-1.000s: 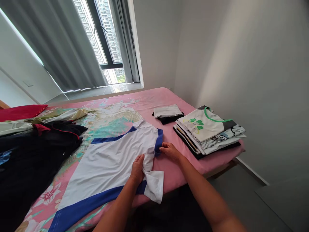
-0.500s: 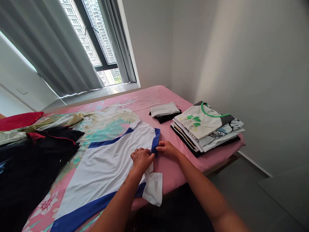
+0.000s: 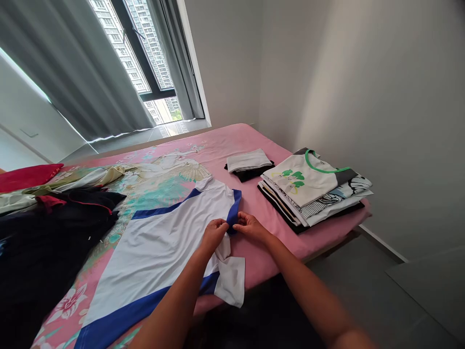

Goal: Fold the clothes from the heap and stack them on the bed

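A white shirt with blue side bands lies spread across the bed, its collar end toward the right. My left hand pinches the blue band at the collar end, fingers closed on the cloth. Just to its right, my right hand grips the same blue edge between thumb and fingers. The two hands are close together at the near end of that band. Below them a white sleeve hangs crumpled over the bed's near edge.
A stack of folded shirts sits at the bed's right corner. Behind the white shirt lies a small folded pile, pale over black. Dark clothes and a red cloth are heaped on the left of the pink bed sheet.
My left hand has gone from resting flatter on the shirt to pinching the blue band beside my right hand. The view has shifted slightly.
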The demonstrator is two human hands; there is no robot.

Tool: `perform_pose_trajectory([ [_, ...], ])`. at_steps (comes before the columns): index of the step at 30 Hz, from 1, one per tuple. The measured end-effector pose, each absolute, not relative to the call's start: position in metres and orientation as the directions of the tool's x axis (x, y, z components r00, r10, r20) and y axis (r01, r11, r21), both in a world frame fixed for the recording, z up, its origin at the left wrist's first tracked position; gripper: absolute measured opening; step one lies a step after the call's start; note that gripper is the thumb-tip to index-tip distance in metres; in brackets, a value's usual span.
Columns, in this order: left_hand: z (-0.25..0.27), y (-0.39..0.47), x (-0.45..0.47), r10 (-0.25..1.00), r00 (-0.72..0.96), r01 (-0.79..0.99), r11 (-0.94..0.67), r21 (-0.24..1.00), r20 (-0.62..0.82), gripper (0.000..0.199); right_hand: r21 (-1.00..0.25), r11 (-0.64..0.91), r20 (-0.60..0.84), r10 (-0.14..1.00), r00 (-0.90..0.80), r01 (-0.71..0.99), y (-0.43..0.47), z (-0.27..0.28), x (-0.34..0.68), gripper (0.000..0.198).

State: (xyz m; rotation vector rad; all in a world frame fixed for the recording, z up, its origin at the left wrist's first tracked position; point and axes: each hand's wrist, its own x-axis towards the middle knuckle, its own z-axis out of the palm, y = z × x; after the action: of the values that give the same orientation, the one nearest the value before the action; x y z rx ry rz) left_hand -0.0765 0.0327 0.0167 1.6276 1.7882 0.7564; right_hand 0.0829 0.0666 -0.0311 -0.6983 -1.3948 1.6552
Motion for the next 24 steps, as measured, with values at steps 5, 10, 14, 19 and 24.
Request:
perform_pose_trajectory([
  [5, 0.03, 0.049, -0.074, 0.995, -0.093, 0.719, 0.041, 0.694, 0.037, 0.036, -0.963, 0.005, 0.147, 0.845, -0.514, -0.268, 0.06, -0.032, 0.081, 0.04],
  [10, 0.057, 0.065, -0.072, 0.854, 0.52, 0.822, -0.508, 0.257, 0.027, 0.06, -0.98, 0.016, 0.107, 0.88, -0.463, -0.196, 0.06, -0.032, 0.079, 0.045],
  [14, 0.081, 0.079, -0.07, 0.743, 0.657, 0.745, -0.666, -0.04, -0.128, 0.039, -0.978, 0.028, 0.118, 0.89, -0.44, -0.206, 0.056, -0.033, 0.078, 0.041],
  [19, 0.095, 0.096, -0.071, 0.689, 0.687, 0.676, -0.722, -0.145, -0.229, 0.015, -0.988, -0.139, -0.108, 0.932, -0.345, -0.068, 0.051, -0.034, 0.078, 0.036],
  [24, 0.092, 0.1, -0.081, 0.729, 0.655, 0.741, -0.671, -0.018, -0.197, 0.019, -0.94, -0.341, -0.325, 0.878, -0.351, 0.018, 0.05, -0.031, 0.076, 0.046],
])
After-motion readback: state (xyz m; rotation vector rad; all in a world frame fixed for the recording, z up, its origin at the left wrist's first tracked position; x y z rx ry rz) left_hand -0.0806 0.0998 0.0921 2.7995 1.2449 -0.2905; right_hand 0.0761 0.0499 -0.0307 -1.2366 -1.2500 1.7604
